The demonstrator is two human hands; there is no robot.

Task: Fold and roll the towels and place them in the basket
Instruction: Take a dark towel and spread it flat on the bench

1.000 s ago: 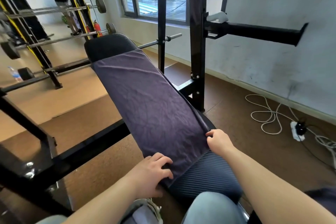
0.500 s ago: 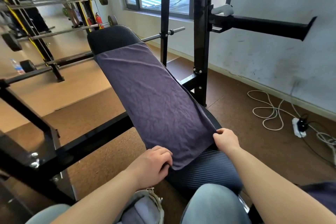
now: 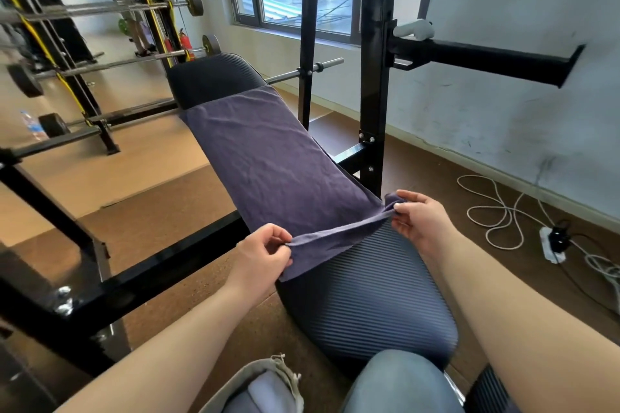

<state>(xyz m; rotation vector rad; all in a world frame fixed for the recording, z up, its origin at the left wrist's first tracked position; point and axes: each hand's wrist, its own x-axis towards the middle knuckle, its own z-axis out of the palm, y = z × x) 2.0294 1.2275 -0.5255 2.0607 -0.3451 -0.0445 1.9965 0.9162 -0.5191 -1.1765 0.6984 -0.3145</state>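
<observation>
A long purple towel [image 3: 268, 164] lies flat along the padded black bench [image 3: 365, 295], running away from me. Its near edge is lifted off the pad. My left hand [image 3: 261, 255] pinches the near left corner and my right hand [image 3: 419, 221] pinches the near right corner, so the edge hangs stretched between them. At the bottom of the view a grey fabric basket [image 3: 258, 386] sits by my knee, with pale rolled cloth inside it.
The black rack upright [image 3: 372, 77] and its side arm [image 3: 486, 57] stand just right of the bench. A black frame bar [image 3: 161, 265] crosses the floor on the left. Barbells with plates sit on racks at the far left. A white cord and power strip [image 3: 550, 245] lie on the right.
Both hands went from resting on the towel's near edge to pinching its corners and lifting that edge off the pad. The head view rose slightly.
</observation>
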